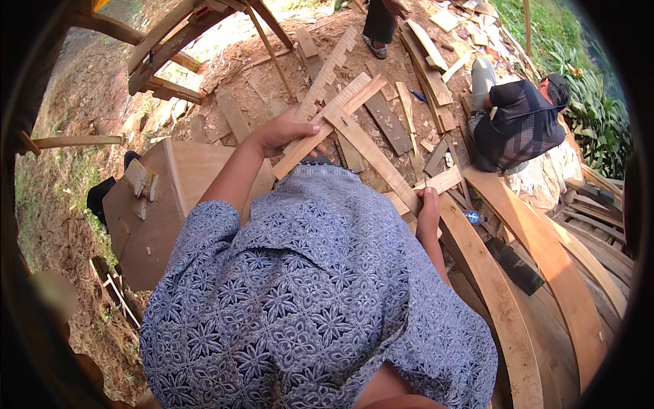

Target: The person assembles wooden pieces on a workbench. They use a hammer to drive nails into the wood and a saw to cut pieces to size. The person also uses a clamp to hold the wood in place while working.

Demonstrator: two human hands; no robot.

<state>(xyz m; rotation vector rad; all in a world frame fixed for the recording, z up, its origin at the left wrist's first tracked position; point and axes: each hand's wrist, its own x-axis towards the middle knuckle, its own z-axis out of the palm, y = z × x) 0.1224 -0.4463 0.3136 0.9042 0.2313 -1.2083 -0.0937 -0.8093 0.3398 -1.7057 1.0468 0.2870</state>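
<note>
My left hand (285, 133) is wrapped around a pale wooden strip (361, 94), its thumb pressed on the top face. Beside it, a notched wooden strip (330, 68) with a stepped edge slants away from the same hand. A second flat wooden strip (373, 154) crosses the first near its middle and slopes down to the right. My right hand (428, 213) grips the lower end of that second strip. Near those fingers lies a short pale wooden piece (441, 181); whether it is joined to the strip cannot be made out.
To the left stands a brown plywood box (146, 218) with wood scraps on it. Long curved planks (501, 300) lie at the right, near a plastic bottle (475, 217). A person (521, 119) crouches at the far right; another person's legs (377, 31) stand ahead. Offcuts litter the dirt.
</note>
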